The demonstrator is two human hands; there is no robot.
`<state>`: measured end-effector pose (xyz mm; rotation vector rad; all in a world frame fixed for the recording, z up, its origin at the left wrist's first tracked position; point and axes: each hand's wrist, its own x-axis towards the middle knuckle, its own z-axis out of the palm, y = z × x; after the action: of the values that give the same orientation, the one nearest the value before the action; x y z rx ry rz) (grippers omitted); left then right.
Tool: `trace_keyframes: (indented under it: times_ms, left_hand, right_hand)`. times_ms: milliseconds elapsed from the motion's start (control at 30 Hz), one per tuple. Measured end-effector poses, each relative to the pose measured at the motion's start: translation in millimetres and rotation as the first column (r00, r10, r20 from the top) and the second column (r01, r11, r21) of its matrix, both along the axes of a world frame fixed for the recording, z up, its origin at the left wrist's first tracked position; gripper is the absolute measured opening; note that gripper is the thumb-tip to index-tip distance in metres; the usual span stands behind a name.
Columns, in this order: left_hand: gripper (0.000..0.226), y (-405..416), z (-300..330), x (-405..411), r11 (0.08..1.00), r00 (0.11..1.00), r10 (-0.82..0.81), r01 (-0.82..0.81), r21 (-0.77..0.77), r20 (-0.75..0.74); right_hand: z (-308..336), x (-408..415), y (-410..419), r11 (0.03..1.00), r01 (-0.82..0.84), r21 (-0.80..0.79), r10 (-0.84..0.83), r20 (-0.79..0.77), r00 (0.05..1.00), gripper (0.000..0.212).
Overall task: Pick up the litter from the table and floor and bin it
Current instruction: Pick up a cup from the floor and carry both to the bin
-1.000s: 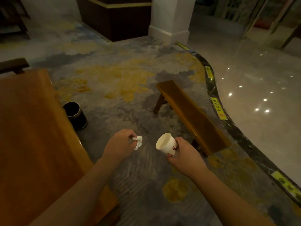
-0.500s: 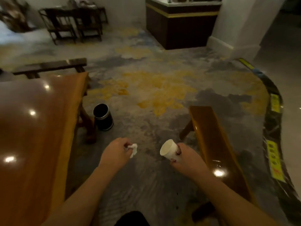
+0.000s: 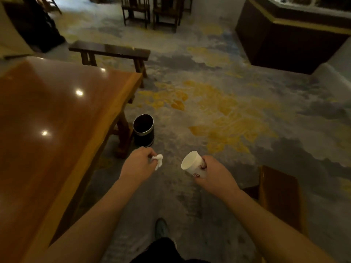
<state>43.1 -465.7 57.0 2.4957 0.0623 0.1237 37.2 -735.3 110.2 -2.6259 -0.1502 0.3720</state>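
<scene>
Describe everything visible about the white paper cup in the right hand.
The white paper cup looks like thin paper, tapered, with a rolled rim and a red-brown printed mark low on its side; the print is too blurred to read. It is tilted, its open mouth turned up and to the left, and the inside that shows looks empty. The right hand grips it around the lower body and base, held in the air above the patterned carpet. Nothing else touches it.

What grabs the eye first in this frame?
The two hands at centre: the left hand pinches a crumpled white tissue, and the right hand grips a white paper cup tipped on its side. Just beyond them a black bin stands open on the carpet beside the glossy wooden table.
</scene>
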Motion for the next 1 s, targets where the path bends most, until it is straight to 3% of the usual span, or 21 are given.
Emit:
trace_keyframes:
  times_ms: [133, 300, 533, 800, 1000]
  left_hand:
    - [0.007, 13, 2, 85, 0.999, 0.999, 0.035, -0.035, -0.013, -0.016]
    - [0.012, 43, 10, 172, 0.988, 0.987, 0.152, -0.151, 0.008, -0.053]
    - [0.010, 72, -8, 260, 0.956, 0.948, 0.292, -0.286, 0.063, -0.131]
    - [0.013, 71, -65, 371, 0.854, 0.810, 0.520, -0.503, 0.135, -0.270]
    - [0.012, 66, -87, 447, 0.782, 0.691, 0.593, -0.617, 0.091, -0.414]
  right_hand:
    - [8, 99, 17, 0.996, -0.072, -0.049, 0.072, -0.001, 0.997, 0.050]
    - [12, 216, 52, 0.994, -0.106, -0.001, 0.106, 0.005, 0.994, 0.056]
    - [-25, 350, 90, 0.974, -0.224, 0.020, 0.224, -0.036, 0.974, 0.052]
    - [-86, 532, 124, 0.897, -0.442, 0.015, 0.442, -0.092, 0.892, 0.047]
    - [-119, 635, 144, 0.837, -0.547, 0.001, 0.537, -0.190, 0.822, 0.054]
